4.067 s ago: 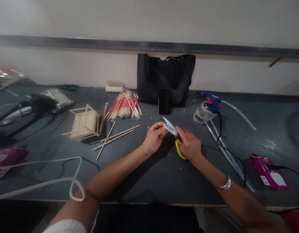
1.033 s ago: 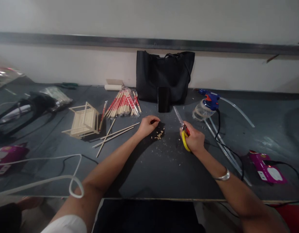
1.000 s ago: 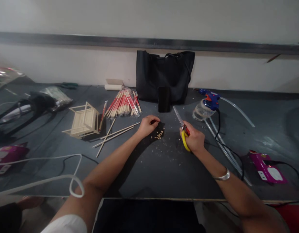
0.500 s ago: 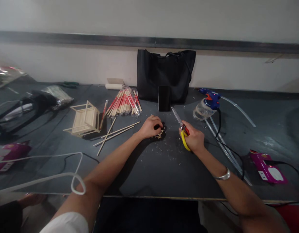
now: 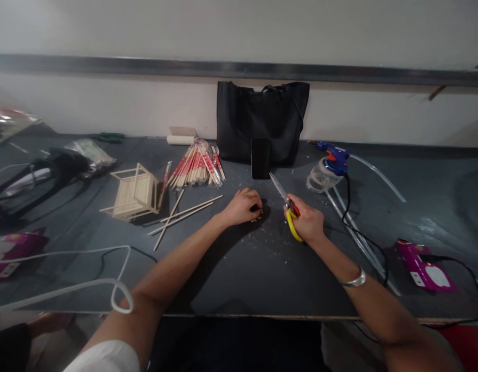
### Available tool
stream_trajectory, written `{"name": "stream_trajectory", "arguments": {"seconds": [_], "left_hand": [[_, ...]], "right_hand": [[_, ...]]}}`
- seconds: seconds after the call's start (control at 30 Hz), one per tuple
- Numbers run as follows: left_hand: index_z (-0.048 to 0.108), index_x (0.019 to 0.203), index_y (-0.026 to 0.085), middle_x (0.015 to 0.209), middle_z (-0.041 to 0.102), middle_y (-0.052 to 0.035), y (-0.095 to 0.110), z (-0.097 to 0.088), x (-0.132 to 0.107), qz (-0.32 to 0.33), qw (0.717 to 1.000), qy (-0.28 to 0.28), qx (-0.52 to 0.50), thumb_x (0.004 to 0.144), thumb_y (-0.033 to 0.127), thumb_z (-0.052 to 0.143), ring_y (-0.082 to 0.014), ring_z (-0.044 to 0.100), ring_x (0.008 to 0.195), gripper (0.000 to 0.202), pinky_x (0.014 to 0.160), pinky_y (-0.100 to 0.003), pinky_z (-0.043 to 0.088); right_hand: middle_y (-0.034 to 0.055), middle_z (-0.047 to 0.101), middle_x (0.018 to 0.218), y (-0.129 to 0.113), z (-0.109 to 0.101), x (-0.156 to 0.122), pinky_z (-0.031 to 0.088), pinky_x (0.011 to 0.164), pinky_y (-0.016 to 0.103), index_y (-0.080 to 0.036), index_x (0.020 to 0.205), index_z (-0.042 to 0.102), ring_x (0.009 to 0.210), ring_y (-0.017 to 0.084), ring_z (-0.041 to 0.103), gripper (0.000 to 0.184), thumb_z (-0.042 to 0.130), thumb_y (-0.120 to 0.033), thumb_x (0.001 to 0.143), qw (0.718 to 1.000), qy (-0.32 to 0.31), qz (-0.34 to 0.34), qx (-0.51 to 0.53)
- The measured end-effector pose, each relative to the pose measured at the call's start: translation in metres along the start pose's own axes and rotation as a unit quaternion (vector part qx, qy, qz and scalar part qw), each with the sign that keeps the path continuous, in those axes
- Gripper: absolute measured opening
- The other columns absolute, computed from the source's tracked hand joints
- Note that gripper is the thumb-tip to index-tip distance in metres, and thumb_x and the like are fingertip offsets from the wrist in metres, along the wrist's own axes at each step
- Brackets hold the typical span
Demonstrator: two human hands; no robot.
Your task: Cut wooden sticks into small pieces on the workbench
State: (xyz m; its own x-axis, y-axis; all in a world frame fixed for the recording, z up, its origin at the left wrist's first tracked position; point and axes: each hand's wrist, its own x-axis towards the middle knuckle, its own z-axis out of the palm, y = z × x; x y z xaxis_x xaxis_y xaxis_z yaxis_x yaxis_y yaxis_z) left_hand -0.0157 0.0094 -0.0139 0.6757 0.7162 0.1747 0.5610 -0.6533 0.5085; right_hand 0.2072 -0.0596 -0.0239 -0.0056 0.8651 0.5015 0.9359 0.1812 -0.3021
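My left hand (image 5: 242, 206) rests low over the dark table, its fingers curled in around small pale wood pieces (image 5: 256, 219). A few of these pieces show below the fingertips; the ones inside the grasp are hidden. In my right hand (image 5: 307, 219) is a pair of scissors with yellow and red handles (image 5: 293, 225), its blades pointing up and to the left, away from me. Left of my left hand, several loose chopsticks (image 5: 180, 219) lie crossed. Beyond them stands a small frame built from sticks (image 5: 137, 192).
Wrapped chopsticks (image 5: 196, 164) are heaped farther back. A phone (image 5: 261, 158) leans against a black bag (image 5: 262, 116). To the right are a blue glue gun (image 5: 333, 157) on a clear jar (image 5: 322, 175), glue sticks (image 5: 353, 227) and a magenta power box (image 5: 425, 266). A white cable (image 5: 120, 284) crosses my left forearm.
Fewer small wood pieces show beside my left hand, whose fingers now cover more of them. My right hand still holds the scissors in nearly the same place.
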Motion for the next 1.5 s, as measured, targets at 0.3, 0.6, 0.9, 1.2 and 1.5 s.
{"name": "stream_trajectory", "arguments": {"seconds": [0.3, 0.6, 0.9, 1.2, 1.5], "left_hand": [[0.068, 0.069, 0.020, 0.084, 0.070, -0.0060, 0.006, 0.003, 0.001, -0.012, 0.996, 0.049, -0.071, 0.072, 0.012, 0.062, -0.0233, 0.061, 0.089, 0.010, 0.086, -0.038, 0.044], [0.068, 0.069, 0.018, 0.069, 0.068, -0.0002, 0.027, -0.005, 0.002, -0.126, 0.773, 0.229, -0.579, 0.065, 0.038, 0.081, -0.0122, 0.058, 0.063, 0.024, 0.067, -0.028, 0.049], [0.070, 0.070, 0.018, 0.069, 0.067, 0.0018, 0.042, 0.000, 0.001, -0.131, 0.699, 0.189, -0.678, 0.055, 0.043, 0.092, -0.0092, 0.056, 0.061, 0.036, 0.063, -0.025, 0.049], [0.071, 0.073, 0.018, 0.068, 0.064, 0.0026, 0.045, 0.010, -0.002, -0.134, 0.691, 0.204, -0.681, 0.057, 0.044, 0.092, -0.0083, 0.053, 0.061, 0.037, 0.061, -0.022, 0.044], [0.069, 0.071, 0.017, 0.070, 0.065, 0.0017, 0.046, 0.011, -0.002, -0.152, 0.702, 0.221, -0.660, 0.058, 0.044, 0.091, -0.0094, 0.055, 0.063, 0.037, 0.064, -0.024, 0.047]], "right_hand": [[0.0017, 0.076, 0.074, -0.001, 0.001, -0.002, 0.044, 0.058, 0.023, -0.023, 0.113, 0.075, 0.063, 0.015, 0.066, 0.033, 0.057, -0.034, 0.087, 1.000, 0.004, -0.005, -0.008], [0.0051, 0.072, 0.080, -0.008, 0.000, -0.005, 0.049, 0.074, 0.029, -0.020, 0.126, 0.069, 0.077, 0.019, 0.063, 0.039, 0.051, -0.027, 0.092, 0.991, 0.015, -0.131, 0.008], [0.0063, 0.074, 0.095, -0.006, 0.002, -0.009, 0.055, 0.082, 0.031, -0.023, 0.134, 0.064, 0.087, 0.021, 0.065, 0.043, 0.050, -0.024, 0.093, 0.989, 0.007, -0.149, 0.012], [0.0072, 0.074, 0.094, -0.010, 0.001, -0.011, 0.054, 0.080, 0.029, -0.019, 0.131, 0.066, 0.085, 0.020, 0.065, 0.041, 0.049, -0.024, 0.094, 0.989, 0.009, -0.147, 0.007], [0.0077, 0.073, 0.091, -0.009, 0.004, -0.014, 0.055, 0.079, 0.030, -0.020, 0.125, 0.068, 0.085, 0.021, 0.065, 0.040, 0.050, -0.021, 0.090, 0.991, -0.007, -0.136, 0.013]]}}
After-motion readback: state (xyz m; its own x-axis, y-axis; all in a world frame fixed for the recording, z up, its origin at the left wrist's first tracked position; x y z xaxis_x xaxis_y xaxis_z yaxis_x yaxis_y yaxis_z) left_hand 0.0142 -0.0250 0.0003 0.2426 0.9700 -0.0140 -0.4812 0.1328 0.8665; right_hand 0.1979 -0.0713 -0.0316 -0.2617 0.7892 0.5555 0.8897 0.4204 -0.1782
